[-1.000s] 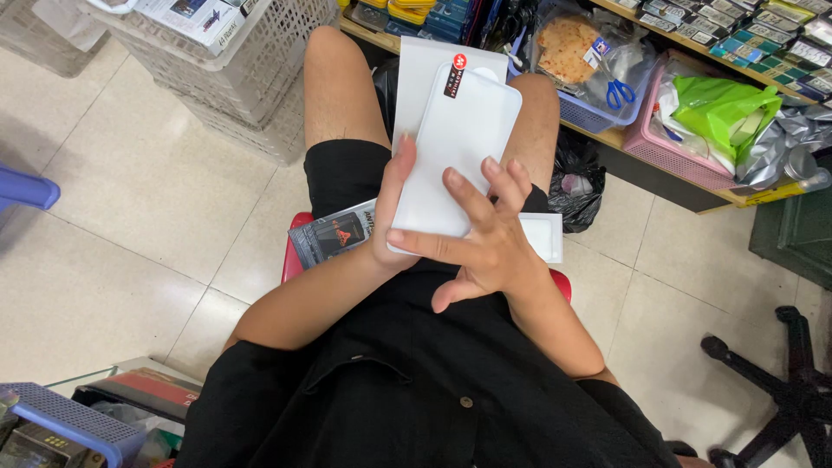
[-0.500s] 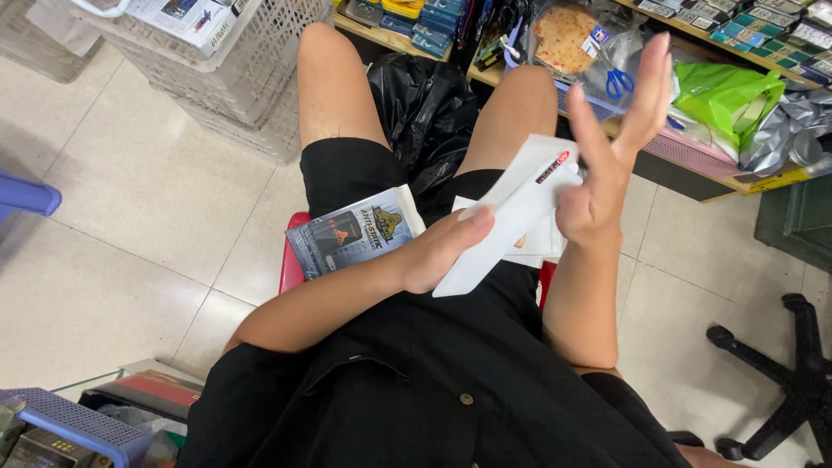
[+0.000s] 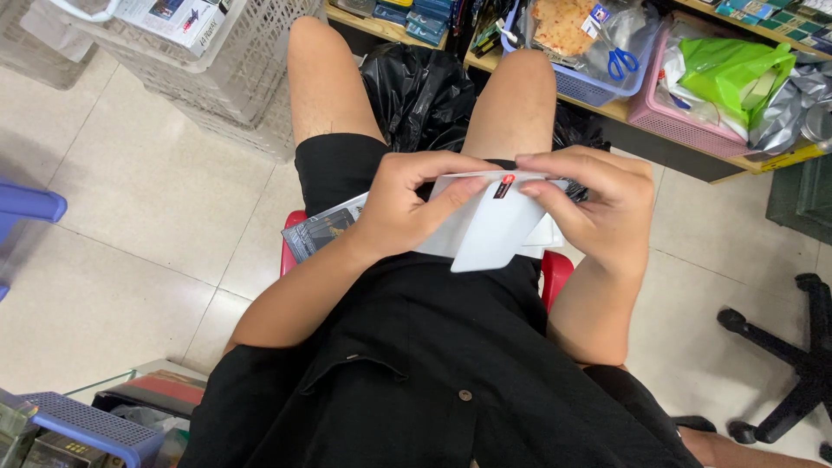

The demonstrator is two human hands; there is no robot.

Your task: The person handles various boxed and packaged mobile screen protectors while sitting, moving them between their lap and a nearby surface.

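Your left hand (image 3: 400, 204) and right hand (image 3: 598, 204) both grip white sheet (image 3: 490, 230) over lap, above dark booklet (image 3: 322, 232). Ahead on shelf (image 3: 693, 156): blue basket (image 3: 598, 82) holds scissors (image 3: 620, 62), snack bag; pink basket (image 3: 685, 117) holds green bag (image 3: 728, 61).

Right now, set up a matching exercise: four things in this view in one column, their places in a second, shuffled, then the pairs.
Things:
1. white card with a red tab
2. blue-handled scissors
3. green plastic bag
4. dark printed packet

Places:
A. in the pink basket
B. on the lap, by the left wrist
C. between the left hand and right hand
D. in the blue basket

Pairs: 1-C, 2-D, 3-A, 4-B
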